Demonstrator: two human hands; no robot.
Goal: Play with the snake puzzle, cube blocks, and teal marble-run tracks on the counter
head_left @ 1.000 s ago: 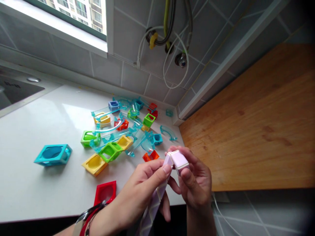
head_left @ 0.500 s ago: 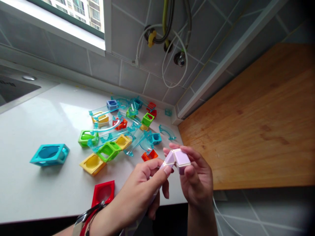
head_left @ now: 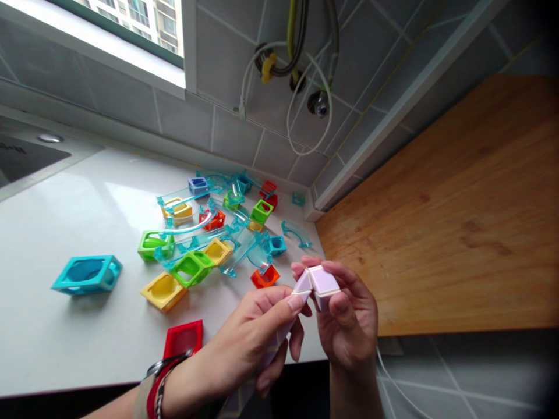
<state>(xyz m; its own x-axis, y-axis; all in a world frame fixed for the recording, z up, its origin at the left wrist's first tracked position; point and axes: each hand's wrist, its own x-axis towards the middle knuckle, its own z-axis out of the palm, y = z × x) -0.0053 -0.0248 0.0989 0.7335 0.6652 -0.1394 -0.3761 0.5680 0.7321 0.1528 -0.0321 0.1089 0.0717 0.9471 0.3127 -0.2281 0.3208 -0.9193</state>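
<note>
A pale purple snake puzzle (head_left: 325,280) with white edges spans both hands, its wedge-shaped segments bent at an angle near the tip. My left hand (head_left: 257,326) is closed on the chain, thumb pressed on top of a segment. Below that palm, more segments trail down toward the bottom of the view, partly hidden by the fingers. My right hand (head_left: 349,326) grips the end segments between thumb and fingers. Both hands are above the front edge of the white counter (head_left: 109,343). An orange block (head_left: 265,277) lies just beyond them, and a red block (head_left: 183,339) is by the left wrist.
Several coloured blocks and clear blue track pieces (head_left: 192,241) lie in a heap at mid-counter. A large blue block (head_left: 87,274) stands apart at left. A wooden panel (head_left: 445,221) borders the right side; a sink (head_left: 30,154) is far left. Hoses and a white cable (head_left: 329,128) hang on the tiled wall.
My left hand has turned slightly, and more of the purple chain shows beneath it. The right hand keeps its hold with only a small shift. Blocks on the counter stay put.
</note>
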